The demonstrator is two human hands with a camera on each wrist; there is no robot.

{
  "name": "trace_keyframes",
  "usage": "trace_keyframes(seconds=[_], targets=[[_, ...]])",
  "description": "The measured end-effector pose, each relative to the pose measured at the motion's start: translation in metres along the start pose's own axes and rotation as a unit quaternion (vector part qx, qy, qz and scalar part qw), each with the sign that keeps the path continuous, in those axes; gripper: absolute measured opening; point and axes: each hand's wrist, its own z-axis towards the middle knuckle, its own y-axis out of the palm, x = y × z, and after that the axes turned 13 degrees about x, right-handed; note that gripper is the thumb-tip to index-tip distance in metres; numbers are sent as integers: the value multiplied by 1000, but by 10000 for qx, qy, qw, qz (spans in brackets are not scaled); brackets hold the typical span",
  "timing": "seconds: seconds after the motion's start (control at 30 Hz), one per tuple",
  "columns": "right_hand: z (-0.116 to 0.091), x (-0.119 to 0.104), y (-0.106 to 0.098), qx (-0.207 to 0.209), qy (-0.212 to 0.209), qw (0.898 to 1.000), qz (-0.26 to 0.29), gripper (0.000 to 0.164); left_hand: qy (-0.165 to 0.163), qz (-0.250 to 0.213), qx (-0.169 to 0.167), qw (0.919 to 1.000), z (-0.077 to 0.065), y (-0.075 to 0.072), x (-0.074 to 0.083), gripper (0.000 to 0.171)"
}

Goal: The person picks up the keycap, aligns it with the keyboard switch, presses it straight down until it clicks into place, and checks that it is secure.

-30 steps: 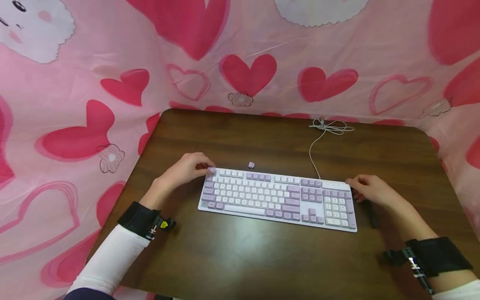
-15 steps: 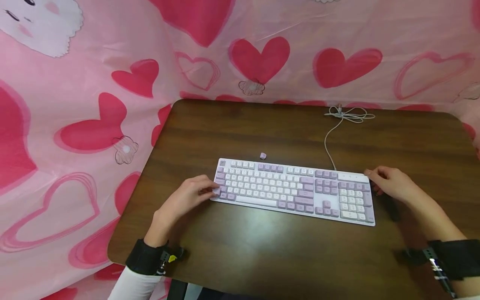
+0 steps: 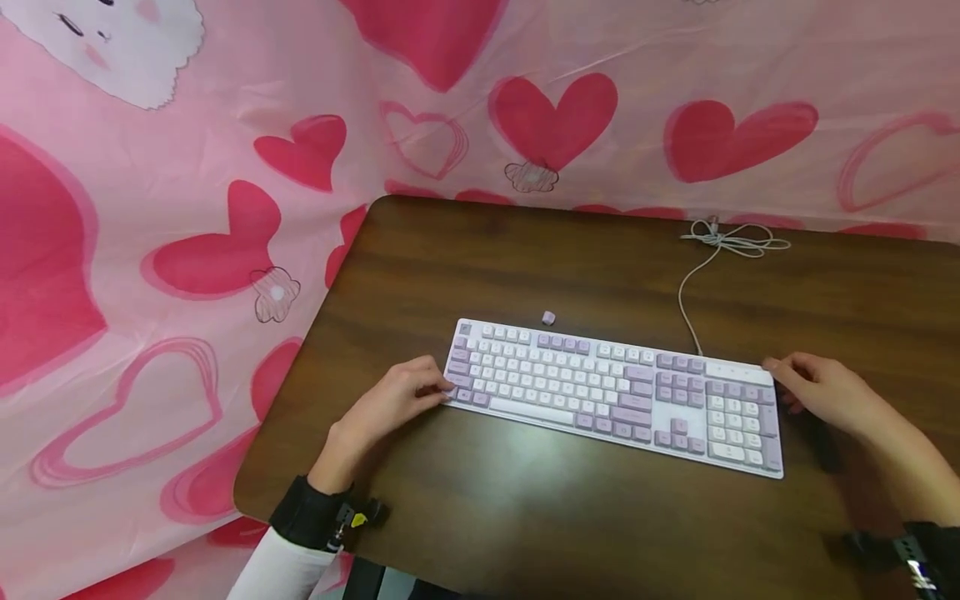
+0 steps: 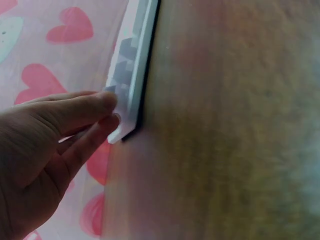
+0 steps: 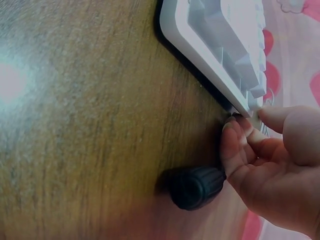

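A white and lilac keyboard [image 3: 555,375] lies on the brown table. My left hand [image 3: 401,396] is at its near-left corner, thumb and fingertips pinching a lilac keycap [image 3: 451,392] there; the fingers partly hide it. In the left wrist view, the left hand [image 4: 65,130] reaches that corner from the side. At the far-right corner, my right hand [image 3: 828,392] grips the keyboard's edge. The right wrist view shows the right hand [image 5: 272,160] with its thumb on top and curled fingers against the side. A greyish spot without a lilac cap shows at the far-left corner.
A loose lilac keycap [image 3: 548,317] lies behind the keyboard. Its white cable [image 3: 731,240] is bundled at the table's back edge. A black ribbed, handle-like object [image 5: 195,187] lies beside the right hand. Pink heart-patterned cloth [image 3: 330,67] hangs behind and at the left.
My left hand has moved from the keyboard's far-left corner to its near-left corner with the keycap. The right hand has kept its grip on the far-right corner. The head view has shifted.
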Motion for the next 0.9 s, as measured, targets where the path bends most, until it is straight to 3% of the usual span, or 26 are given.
trace_keyframes(seconds=[0.27, 0.47, 0.9], targets=[[-9, 0, 3, 67, 78, 9999, 28, 53, -115, -282, -43, 9995, -4, 5, -9, 16], [-3, -5, 8, 277, -128, 9994, 133, 48, 260, 129, 55, 9996, -7, 3, -10, 12], [-1, -4, 4, 269, -218, 9994, 81, 48, 340, 674, -101, 9971, 3, 2, 2, 13]])
